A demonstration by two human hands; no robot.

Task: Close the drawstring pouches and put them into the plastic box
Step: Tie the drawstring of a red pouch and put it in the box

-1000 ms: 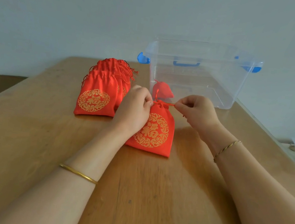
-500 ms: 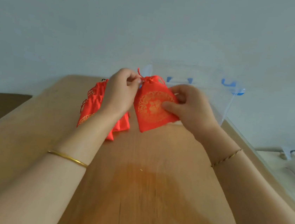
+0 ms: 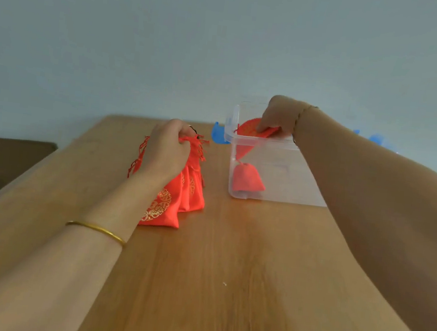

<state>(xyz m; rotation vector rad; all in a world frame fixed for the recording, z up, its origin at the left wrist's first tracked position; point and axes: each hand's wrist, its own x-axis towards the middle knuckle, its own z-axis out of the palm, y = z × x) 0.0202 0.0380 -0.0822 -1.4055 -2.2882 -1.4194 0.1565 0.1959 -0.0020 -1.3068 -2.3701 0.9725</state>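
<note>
The pale wall takes the upper half of my feed. Below it the wooden worktop runs away from me to its far edge. A dark piece of furniture sits beyond the worktop's left side.

Toward the far right stands the clear plastic box, open at the top, with a blue latch showing at its left end. Left of the box, near it but apart, a row of red pouches stands upright one behind another. The front one shows a gold emblem, and their tassel cords are bunched at the top.

The left hand sits on top of that row, its fingers curled down and gripping the cords. I cannot tell which pouch in the row they belong to. The right hand is over the box's near left corner, its fingers pinched tight on a gold-printed pouch. That pouch straddles the rim — upper part above it, lower part hanging inside by the left wall. Beneath it a closed pouch, mouth gathered shut, lies on the box floor by the same corner.

A gold bangle circles the left wrist, and a thin bracelet the right. A tiny white speck lies on the worktop nearer me.
</note>
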